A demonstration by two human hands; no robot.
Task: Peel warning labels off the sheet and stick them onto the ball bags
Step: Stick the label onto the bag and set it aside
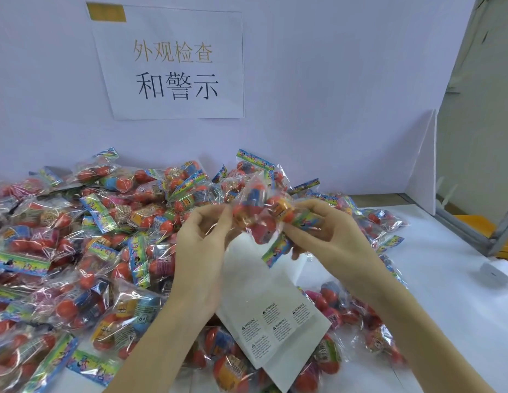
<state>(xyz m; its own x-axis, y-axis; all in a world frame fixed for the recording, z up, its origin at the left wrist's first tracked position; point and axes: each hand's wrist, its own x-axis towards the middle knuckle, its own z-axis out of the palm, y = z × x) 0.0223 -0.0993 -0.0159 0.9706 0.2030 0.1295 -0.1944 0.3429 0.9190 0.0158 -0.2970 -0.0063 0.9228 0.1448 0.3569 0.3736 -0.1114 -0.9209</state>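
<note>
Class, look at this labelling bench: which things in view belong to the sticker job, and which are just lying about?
Part of the job:
left hand and right hand, holding one ball bag
label sheet with warning labels
bag pile

Lying about:
white box at the right
wall sign
yellow items beyond the bench

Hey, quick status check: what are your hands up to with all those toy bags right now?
Both hands, left hand and right hand, hold one ball bag above the label sheet. Several warning labels left on it. Nothing blocking.
</note>
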